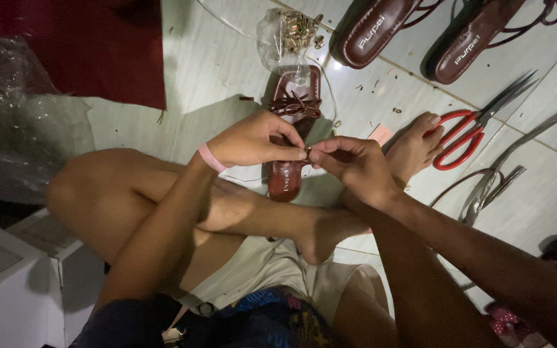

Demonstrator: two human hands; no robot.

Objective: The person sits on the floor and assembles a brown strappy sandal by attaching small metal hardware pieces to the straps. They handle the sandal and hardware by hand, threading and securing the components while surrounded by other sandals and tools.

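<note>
A brown flat sandal (pixel 289 96) with a bow strap lies on the pale tiled floor in front of my crossed legs. My left hand (pixel 253 139), with a pink band on its wrist, and my right hand (pixel 351 162) meet fingertip to fingertip just above the sandal's middle. Both pinch something small between them at the strap area; what it is stays hidden by the fingers. My bare foot (pixel 414 145) rests to the right of the sandal.
Red-handled scissors (pixel 475 127) lie right of the foot. Two brown sandal soles (pixel 381 29) sit at the top. A clear bag of small brass fittings (pixel 294 32) lies above the sandal. Dark red cloth (pixel 98 45), crumpled plastic (pixel 8 122) and white boxes (pixel 14 270) fill the left.
</note>
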